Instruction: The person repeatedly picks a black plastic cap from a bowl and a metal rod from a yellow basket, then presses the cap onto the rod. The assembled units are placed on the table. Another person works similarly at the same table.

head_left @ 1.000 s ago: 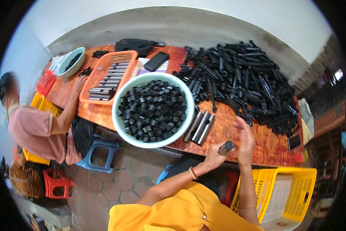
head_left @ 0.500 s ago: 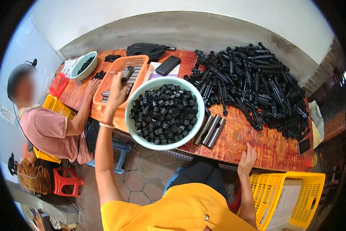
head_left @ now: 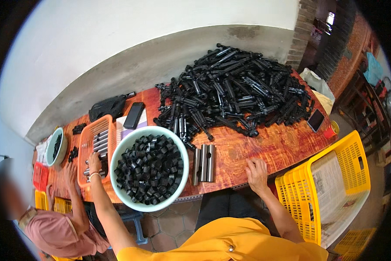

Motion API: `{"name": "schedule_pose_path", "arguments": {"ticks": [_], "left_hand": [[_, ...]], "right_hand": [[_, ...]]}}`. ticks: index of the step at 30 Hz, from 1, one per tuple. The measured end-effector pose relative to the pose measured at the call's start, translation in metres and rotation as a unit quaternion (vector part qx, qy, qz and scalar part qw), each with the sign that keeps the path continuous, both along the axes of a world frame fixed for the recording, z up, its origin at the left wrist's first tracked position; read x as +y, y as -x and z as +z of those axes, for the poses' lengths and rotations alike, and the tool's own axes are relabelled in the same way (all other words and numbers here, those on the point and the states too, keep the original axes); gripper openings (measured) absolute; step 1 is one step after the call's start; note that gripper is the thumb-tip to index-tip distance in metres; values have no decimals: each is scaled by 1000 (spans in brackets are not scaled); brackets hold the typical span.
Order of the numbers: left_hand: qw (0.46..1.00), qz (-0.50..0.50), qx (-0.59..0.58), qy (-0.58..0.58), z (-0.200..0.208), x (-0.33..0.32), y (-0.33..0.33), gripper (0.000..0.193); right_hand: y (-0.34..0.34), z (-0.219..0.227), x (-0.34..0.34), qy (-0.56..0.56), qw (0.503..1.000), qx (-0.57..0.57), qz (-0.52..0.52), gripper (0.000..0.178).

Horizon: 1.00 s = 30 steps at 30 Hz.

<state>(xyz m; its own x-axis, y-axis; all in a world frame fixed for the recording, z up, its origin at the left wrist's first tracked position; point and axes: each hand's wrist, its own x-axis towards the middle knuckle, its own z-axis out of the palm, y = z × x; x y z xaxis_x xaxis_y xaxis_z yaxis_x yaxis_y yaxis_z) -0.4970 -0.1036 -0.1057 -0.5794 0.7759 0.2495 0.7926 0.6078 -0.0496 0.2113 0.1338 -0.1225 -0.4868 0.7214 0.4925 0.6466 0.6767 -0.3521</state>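
My left hand (head_left: 94,163) reaches into an orange plastic basket (head_left: 109,152), its fingers curled in among several shiny metal tubes (head_left: 100,141). Whatever those fingers grip is hidden. On the table's front edge my right hand (head_left: 257,172) rests palm down, fingers apart and holding nothing. Between my hands, three metal tubes (head_left: 203,164) with a round hole in the side lie in a row. A pale green basin (head_left: 184,174) full of short black caps (head_left: 148,167) stands between the basket and these tubes.
A heap of black rod-like parts (head_left: 234,91) covers the back of the table. Behind the basin lies a black case (head_left: 134,115); a phone (head_left: 316,120) is at the right edge. A yellow crate (head_left: 297,204) stands at my right. A person in pink (head_left: 58,230) works at the left.
My left hand has come down into the orange basket from above it, where a tube was at its fingers. The right hand now lies on the table. The view has swung right.
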Motion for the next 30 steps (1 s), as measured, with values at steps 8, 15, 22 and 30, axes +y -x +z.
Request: {"name": "schedule_pose_path", "arguments": {"ticks": [8,15,22,30], "left_hand": [[997,31,30,-63,22,-6,2,38],[888,-120,-151,-417,126,48,-220,23],[827,-283,-390,-292,143,44,-453,13],[636,-105,-716,-266,56,47,-512,18]], "right_hand": [[2,2,-2,27,998,49,-6,24],[49,15,34,123,984,127,28,25],[162,21,91,226,974,7,11,41],[176,12,121,328,944,44,-12,29]]}}
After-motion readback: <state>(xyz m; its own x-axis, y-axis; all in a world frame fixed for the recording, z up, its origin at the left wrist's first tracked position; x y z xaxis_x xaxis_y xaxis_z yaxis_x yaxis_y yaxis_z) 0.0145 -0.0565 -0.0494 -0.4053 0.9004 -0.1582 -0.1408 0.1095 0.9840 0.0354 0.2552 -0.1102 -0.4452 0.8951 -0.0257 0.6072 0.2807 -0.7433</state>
